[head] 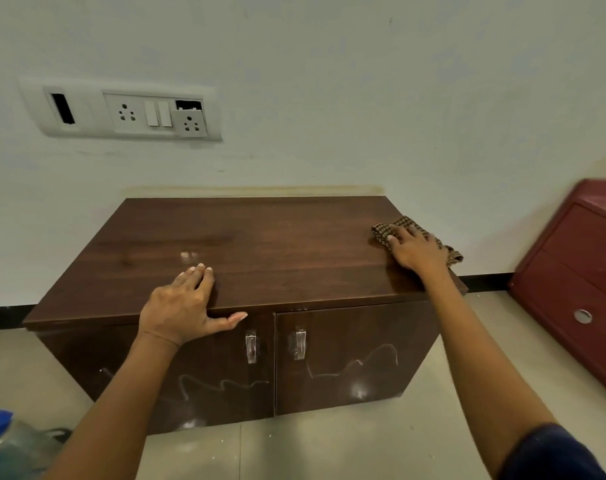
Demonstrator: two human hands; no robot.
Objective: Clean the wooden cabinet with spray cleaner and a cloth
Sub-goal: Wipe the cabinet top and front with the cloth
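A low dark wooden cabinet [260, 244] with two doors stands against the wall. My right hand [415, 249] presses flat on a brown checked cloth [403, 225] at the right end of the cabinet top. My left hand [183, 306] rests open on the front edge of the top, fingers on the surface and thumb along the edge. A spray bottle with a blue cap [3, 441] shows blurred at the bottom left corner, on the floor side. White scribble marks run across both door fronts [353, 365].
A red drawer unit [578, 271] stands to the right of the cabinet. A white switch and socket panel [128, 112] is on the wall above left. The floor [329, 445] is light tile.
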